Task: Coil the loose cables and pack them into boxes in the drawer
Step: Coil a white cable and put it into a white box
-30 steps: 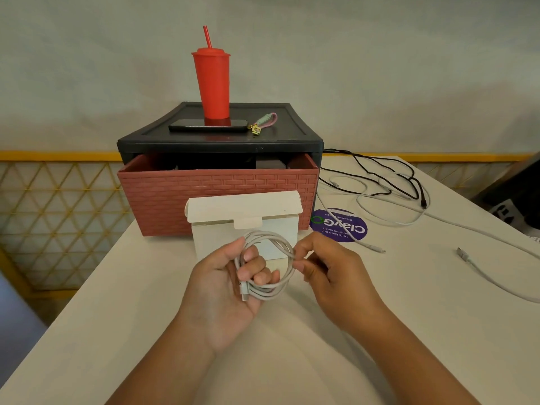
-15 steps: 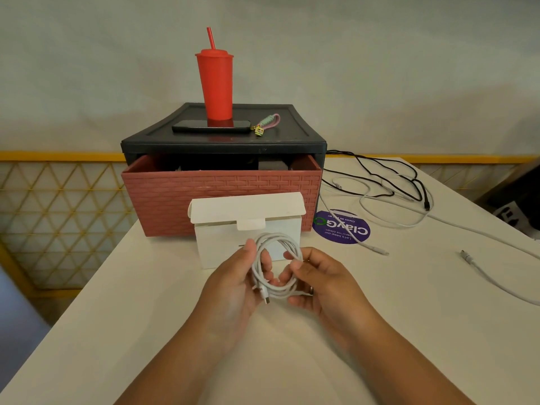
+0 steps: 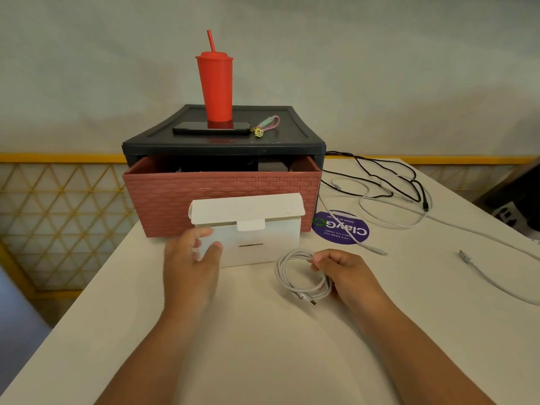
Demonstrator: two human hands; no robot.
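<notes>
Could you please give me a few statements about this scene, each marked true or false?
1. The right hand holds the coiled white cable. True.
2. The coiled white cable lies inside the white box. False: it is outside the box, in the right hand over the table.
3. The reddish drawer is pulled partly open. True.
4. The red tumbler stands on the table. False: it stands on top of the black drawer unit.
5. The black cable is neatly coiled. False: it sprawls loose on the table to the right of the drawer.
</notes>
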